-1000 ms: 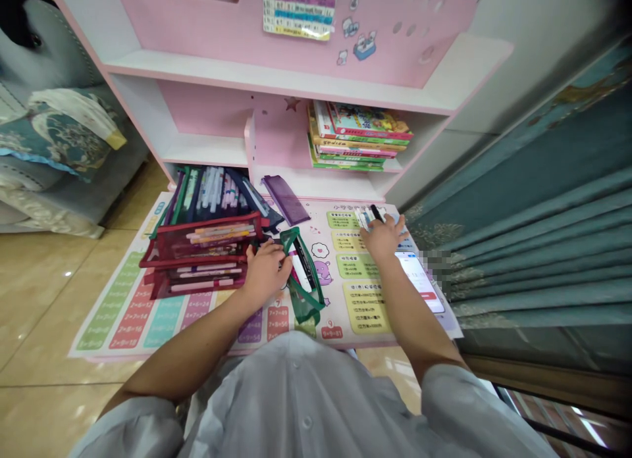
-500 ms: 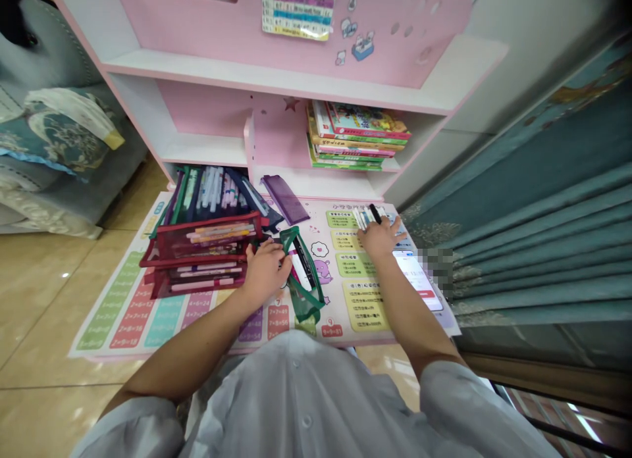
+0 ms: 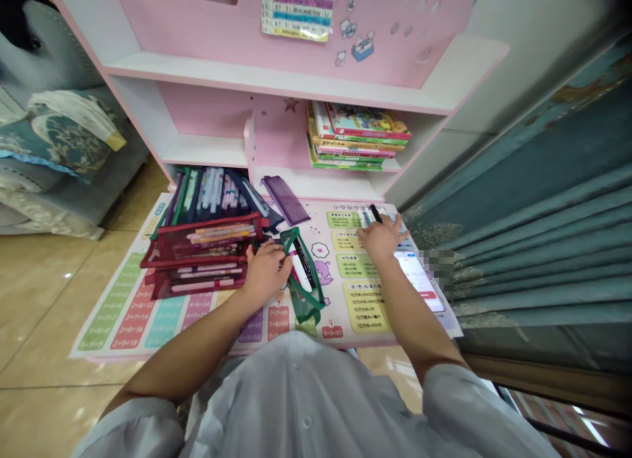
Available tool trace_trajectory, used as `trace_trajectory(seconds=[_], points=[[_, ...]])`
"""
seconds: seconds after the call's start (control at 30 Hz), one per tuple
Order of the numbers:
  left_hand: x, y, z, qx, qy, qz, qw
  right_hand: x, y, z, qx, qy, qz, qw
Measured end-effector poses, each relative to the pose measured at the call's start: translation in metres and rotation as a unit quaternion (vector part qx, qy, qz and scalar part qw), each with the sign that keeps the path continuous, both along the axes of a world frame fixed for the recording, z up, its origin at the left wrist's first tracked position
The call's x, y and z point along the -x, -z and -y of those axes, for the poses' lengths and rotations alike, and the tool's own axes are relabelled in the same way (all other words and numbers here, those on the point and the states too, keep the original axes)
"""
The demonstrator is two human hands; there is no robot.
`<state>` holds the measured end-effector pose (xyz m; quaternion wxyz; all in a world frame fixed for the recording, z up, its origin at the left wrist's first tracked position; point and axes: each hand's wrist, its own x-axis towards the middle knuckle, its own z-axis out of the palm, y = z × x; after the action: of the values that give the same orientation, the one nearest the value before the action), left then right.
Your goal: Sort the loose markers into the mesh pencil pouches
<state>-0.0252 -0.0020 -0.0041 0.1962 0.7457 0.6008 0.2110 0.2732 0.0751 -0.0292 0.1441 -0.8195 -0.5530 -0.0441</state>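
On the desk, my left hand [image 3: 266, 268] is at the left edge of a green mesh pencil case [image 3: 318, 296], with its fingers curled and its thumb against the rim. The case gapes, showing white and black pens [image 3: 301, 267] inside. My right hand [image 3: 381, 239] lies over a small group of white pens [image 3: 365, 218] and a black pen [image 3: 376, 212] at the desk's far right, fingers spread. Its fingertips touch or nearly touch them; the palm side is hidden.
Red mesh pencil cases [image 3: 197, 264] full of pens stand left of my left hand, with a dark blue one [image 3: 217, 208] behind. A flat purple case [image 3: 285, 199] lies near the shelf. A lit phone [image 3: 419, 283] is by my right forearm. Stacked books [image 3: 358, 139] fill a shelf.
The white pens under my right hand have shifted slightly to the right, and that hand's fingers have moved a little. My left hand and the green case look the same.
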Motion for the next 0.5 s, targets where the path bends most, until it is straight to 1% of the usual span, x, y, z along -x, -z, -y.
trace_trajectory(seconds=[0.13,0.23,0.3,0.37,0.5], points=[[0.0,0.003,-0.001,0.003,-0.003,-0.006,1.0,0.018,-0.017,0.016,-0.058,-0.043,-0.082,0.994],[0.0,0.004,-0.001,0.001,-0.002,-0.003,1.0,0.033,-0.031,0.032,-0.079,-0.11,-0.16,0.978],[0.0,0.005,-0.002,0.002,-0.001,-0.004,1.0,0.045,-0.039,0.046,-0.073,-0.162,-0.193,0.965],[0.0,0.005,-0.002,0.005,-0.001,-0.006,1.0,0.057,-0.046,0.06,-0.047,-0.212,-0.209,0.953],[-0.001,0.004,-0.002,-0.002,0.0,-0.01,1.0,0.078,-0.051,0.083,0.005,-0.299,-0.214,0.93]])
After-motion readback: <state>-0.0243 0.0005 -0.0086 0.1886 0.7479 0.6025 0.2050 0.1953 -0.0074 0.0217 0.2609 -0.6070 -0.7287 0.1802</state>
